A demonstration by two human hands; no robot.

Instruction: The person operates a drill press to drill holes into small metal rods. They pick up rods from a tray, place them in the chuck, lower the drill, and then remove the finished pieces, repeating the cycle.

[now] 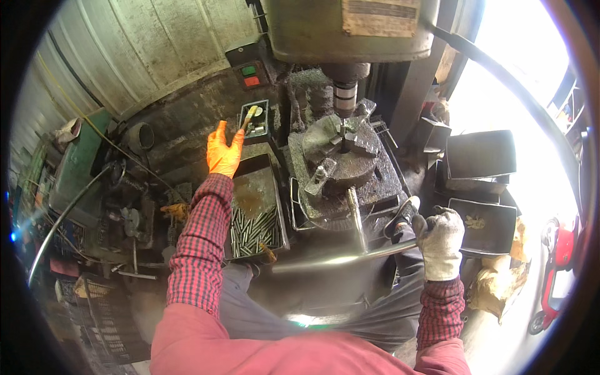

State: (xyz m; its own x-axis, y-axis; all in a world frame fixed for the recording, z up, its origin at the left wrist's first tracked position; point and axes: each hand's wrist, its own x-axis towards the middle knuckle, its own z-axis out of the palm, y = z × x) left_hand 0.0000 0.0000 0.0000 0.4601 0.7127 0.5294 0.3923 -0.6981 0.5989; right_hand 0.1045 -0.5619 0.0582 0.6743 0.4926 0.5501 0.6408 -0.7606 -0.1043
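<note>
My left hand, in an orange glove, reaches forward and pinches a small brush. The brush's pale end is over a small open box with a round white thing inside. My right hand, in a grey-white work glove, is closed around the right end of a long shiny metal bar. A shorter rod meets this bar from the machine side. Ahead is a round clamping fixture on the machine table, wet and dirty with metal bits. Above it hangs the drill press chuck.
A metal tray holds many steel pins left of the fixture. A switch box with green and red buttons is at the back. Dark bins stack at right, near a red wheeled thing. A black crate stands lower left.
</note>
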